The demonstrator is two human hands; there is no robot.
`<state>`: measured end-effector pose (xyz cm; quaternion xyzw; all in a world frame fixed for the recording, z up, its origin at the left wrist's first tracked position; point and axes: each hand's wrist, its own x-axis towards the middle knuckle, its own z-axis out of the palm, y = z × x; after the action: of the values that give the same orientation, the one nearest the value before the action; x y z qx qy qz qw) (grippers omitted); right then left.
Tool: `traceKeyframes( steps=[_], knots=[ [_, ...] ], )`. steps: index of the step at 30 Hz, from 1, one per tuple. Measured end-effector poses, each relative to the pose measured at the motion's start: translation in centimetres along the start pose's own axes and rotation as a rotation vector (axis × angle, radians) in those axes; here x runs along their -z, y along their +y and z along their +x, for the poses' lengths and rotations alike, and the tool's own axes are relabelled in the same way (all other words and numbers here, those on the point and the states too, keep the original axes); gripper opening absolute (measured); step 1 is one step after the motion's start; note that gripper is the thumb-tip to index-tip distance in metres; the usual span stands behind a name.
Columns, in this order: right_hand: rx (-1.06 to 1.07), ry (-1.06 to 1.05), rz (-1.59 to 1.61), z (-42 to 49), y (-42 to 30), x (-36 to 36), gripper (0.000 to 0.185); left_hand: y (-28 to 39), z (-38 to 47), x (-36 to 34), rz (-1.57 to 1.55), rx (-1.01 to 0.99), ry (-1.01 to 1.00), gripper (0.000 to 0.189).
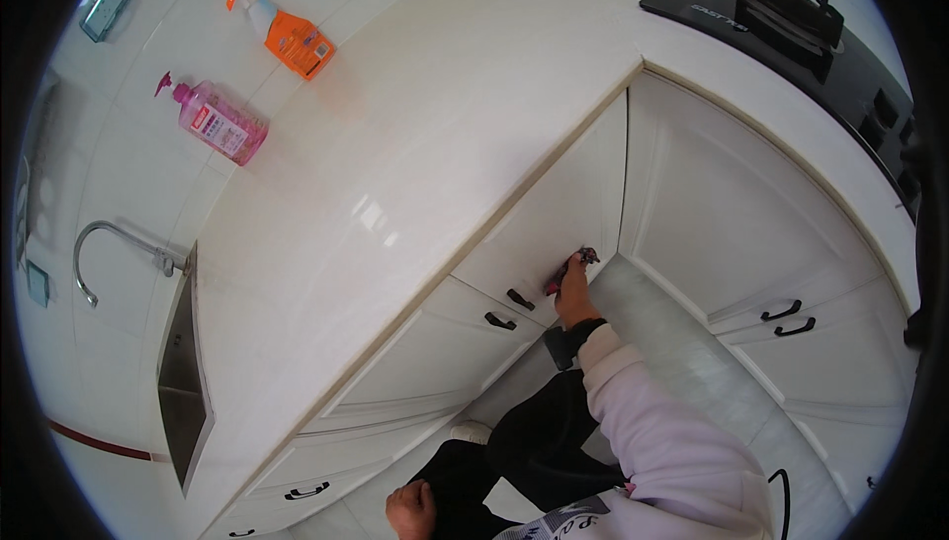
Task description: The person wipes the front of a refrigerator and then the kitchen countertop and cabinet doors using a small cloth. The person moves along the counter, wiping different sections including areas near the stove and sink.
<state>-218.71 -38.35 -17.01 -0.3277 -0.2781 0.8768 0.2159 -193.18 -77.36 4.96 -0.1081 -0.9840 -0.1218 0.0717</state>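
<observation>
My right hand [574, 294] presses a crumpled dark red and black patterned cloth [586, 255] against the white cabinet door [545, 206] beneath the counter, close to the inner corner. Just left of that hand are two black cabinet handles [521, 299], one on each of the neighbouring doors. At the bottom of the view my left hand [410, 510] is beside my black-trousered leg, its fingers curled in and no object visible in it.
On the white countertop [415, 162] stand a pink pump bottle [222, 124] and an orange spray bottle [296, 39]. A sink [182, 392] with a chrome faucet [111, 232] lies left. A black gas stove [801, 50] sits right, above more cabinet doors [749, 199].
</observation>
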Motion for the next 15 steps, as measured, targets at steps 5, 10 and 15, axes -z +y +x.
traceKeyframes(
  steps=[5, 10, 15],
  knots=[
    [-0.077, 0.146, -0.140, 1.4, -1.6, 0.1, 0.054, -0.9, -0.5, -0.8, 0.029, -0.003, -0.009, 0.018],
    [0.111, -0.041, -0.112, -2.3, -10.9, -5.6, 0.069, -3.2, -1.8, -2.2, 0.271, -0.042, -0.127, 0.010],
    [0.529, -0.149, -0.357, -9.2, -15.7, -14.1, 0.062, -2.3, -2.1, -1.4, 0.058, -0.029, 0.067, 0.012]
  ],
)
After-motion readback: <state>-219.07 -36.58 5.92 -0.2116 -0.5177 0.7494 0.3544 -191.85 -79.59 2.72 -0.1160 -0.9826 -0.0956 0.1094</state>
